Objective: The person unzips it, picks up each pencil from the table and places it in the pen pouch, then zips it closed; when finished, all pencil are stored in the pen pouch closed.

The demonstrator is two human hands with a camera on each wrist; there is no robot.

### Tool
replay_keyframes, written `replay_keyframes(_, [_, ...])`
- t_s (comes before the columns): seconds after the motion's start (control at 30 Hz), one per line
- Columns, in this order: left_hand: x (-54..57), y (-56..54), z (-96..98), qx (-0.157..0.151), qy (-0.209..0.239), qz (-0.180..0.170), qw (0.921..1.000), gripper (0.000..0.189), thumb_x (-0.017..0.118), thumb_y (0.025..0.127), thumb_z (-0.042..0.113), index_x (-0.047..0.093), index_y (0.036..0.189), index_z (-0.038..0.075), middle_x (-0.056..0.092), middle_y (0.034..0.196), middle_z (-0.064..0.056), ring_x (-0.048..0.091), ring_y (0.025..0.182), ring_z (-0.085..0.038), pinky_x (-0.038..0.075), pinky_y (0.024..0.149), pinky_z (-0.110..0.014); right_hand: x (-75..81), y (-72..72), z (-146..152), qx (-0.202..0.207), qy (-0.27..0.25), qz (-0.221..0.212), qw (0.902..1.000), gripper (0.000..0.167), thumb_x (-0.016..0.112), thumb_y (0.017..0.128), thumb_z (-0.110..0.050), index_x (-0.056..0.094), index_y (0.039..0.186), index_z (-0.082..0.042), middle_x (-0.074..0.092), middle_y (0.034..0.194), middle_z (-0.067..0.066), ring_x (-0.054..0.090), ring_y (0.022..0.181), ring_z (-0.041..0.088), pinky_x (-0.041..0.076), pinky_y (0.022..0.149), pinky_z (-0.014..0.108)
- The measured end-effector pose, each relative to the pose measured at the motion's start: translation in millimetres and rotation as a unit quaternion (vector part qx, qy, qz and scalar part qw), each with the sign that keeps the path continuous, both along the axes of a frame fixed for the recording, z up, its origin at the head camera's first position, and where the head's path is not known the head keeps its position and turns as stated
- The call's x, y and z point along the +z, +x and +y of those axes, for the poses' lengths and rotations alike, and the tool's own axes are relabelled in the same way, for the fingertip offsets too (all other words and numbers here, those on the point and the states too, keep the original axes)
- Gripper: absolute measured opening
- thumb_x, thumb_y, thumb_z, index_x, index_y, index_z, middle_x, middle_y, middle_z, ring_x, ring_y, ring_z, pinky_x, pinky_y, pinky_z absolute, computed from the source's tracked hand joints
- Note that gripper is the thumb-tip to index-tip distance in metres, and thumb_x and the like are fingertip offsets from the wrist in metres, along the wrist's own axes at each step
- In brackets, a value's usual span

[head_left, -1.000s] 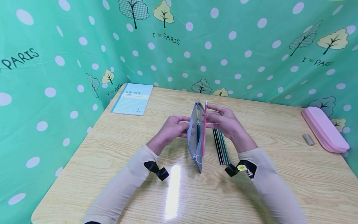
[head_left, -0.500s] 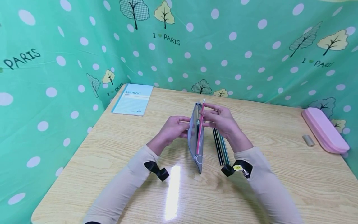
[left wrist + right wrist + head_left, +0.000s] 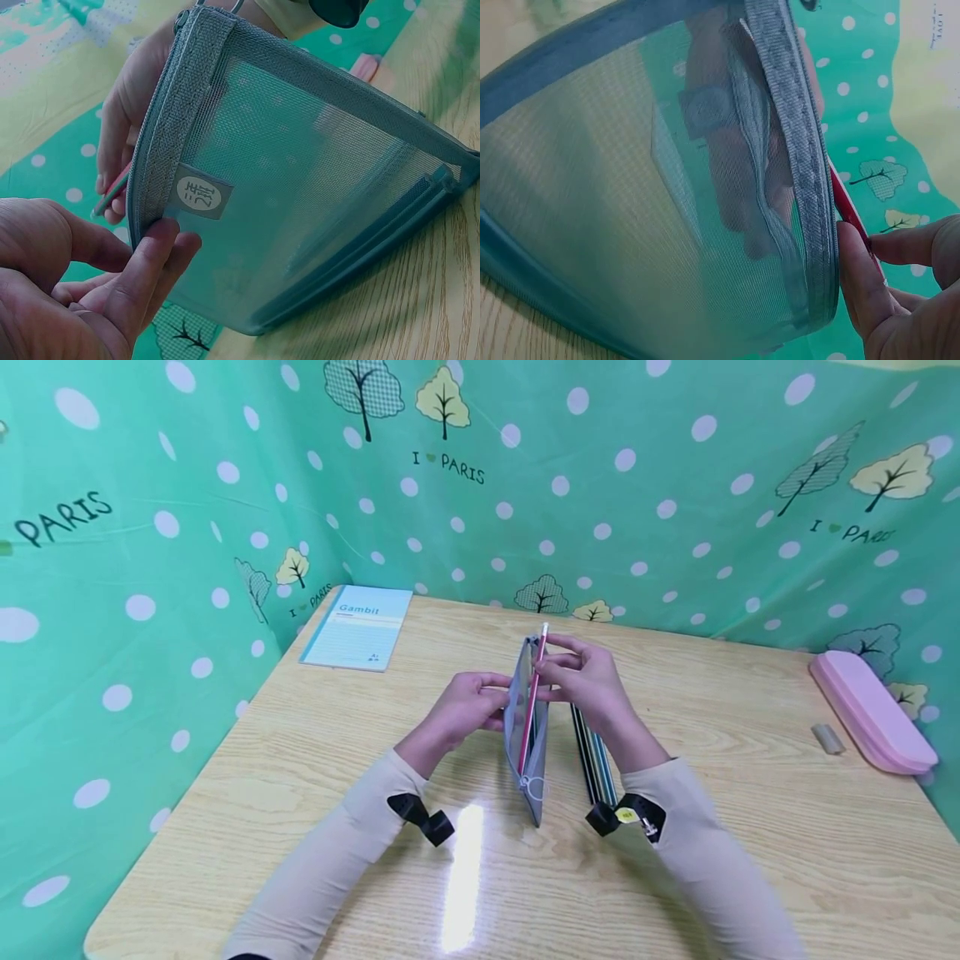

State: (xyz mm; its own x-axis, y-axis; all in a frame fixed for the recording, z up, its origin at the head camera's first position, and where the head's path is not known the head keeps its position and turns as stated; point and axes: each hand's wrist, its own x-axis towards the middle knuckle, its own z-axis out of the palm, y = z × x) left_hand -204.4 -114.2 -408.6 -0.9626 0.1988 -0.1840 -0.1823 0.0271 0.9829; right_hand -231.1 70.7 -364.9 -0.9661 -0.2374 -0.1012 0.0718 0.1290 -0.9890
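A grey mesh zip pouch (image 3: 513, 731) stands on edge on the table, its mouth spread open at the top. My left hand (image 3: 467, 706) pinches the zip edge by a small label (image 3: 201, 193). Between thumb and fingers, my right hand (image 3: 588, 681) holds a red pencil (image 3: 529, 714) slanting across the mouth, white end up and far, lower end inside near the zip ring (image 3: 534, 788). Through the mesh, dark pencils (image 3: 367, 244) show along the bottom in the left wrist view. Several dark and teal pencils (image 3: 595, 760) lie right of the pouch, partly hidden by my right hand.
A light blue notebook (image 3: 357, 628) lies at the back left. On the right are a small grey eraser (image 3: 828, 737) and a pink pencil case (image 3: 873, 710). A green patterned cloth (image 3: 637, 518) hangs behind and left of the wooden table (image 3: 337, 752).
My right hand has moved left, carrying the red pencil from beside the pouch's right wall into its mouth. The left hand stays on the pouch edge.
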Motion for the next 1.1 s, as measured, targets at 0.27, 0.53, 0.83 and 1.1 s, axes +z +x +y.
replay_keyframes(0.27, [1.4,0.7,-0.9,-0.003,0.0,0.0,1.0,0.038,0.055,0.098,-0.001,0.061,0.135,-0.008,0.075,0.108,-0.024,0.074,0.081,-0.021,0.066,0.077,-0.033,-1.1,4.0,-2.3,-0.006,0.021,0.017,0.9996,0.055,0.061,0.099,0.004,0.045,0.152,0.001,0.063,0.128,0.032,0.073,0.082,0.013,0.066,0.077,0.03])
replay_keyframes(0.53, [2.5,1.5,-1.0,-0.001,-0.004,0.004,1.0,0.037,0.054,0.098,0.0,0.062,0.134,-0.008,0.075,0.109,-0.023,0.074,0.084,-0.022,0.066,0.077,-0.033,1.4,10.3,-5.8,-0.021,0.043,0.046,0.9978,0.056,0.065,0.097,0.003,0.048,0.15,-0.002,0.066,0.123,0.028,0.074,0.08,0.015,0.067,0.074,0.032])
replay_keyframes(0.83, [1.5,4.2,-0.8,-0.001,0.0,0.009,1.0,0.037,0.055,0.098,0.0,0.062,0.133,-0.009,0.075,0.107,-0.023,0.073,0.082,-0.021,0.066,0.077,-0.033,-0.1,15.0,-7.3,-0.017,0.051,0.072,0.996,0.055,0.065,0.095,0.005,0.05,0.148,-0.001,0.066,0.121,0.03,0.073,0.077,0.013,0.067,0.072,0.032])
replay_keyframes(1.1, [-0.2,5.6,-1.0,-0.003,0.0,0.009,1.0,0.037,0.054,0.098,0.0,0.062,0.133,-0.009,0.075,0.106,-0.023,0.073,0.081,-0.02,0.066,0.076,-0.033,-2.2,19.0,-8.4,-0.009,0.066,0.088,0.9939,0.052,0.066,0.095,0.005,0.052,0.145,0.0,0.067,0.119,0.029,0.074,0.078,0.017,0.067,0.072,0.034])
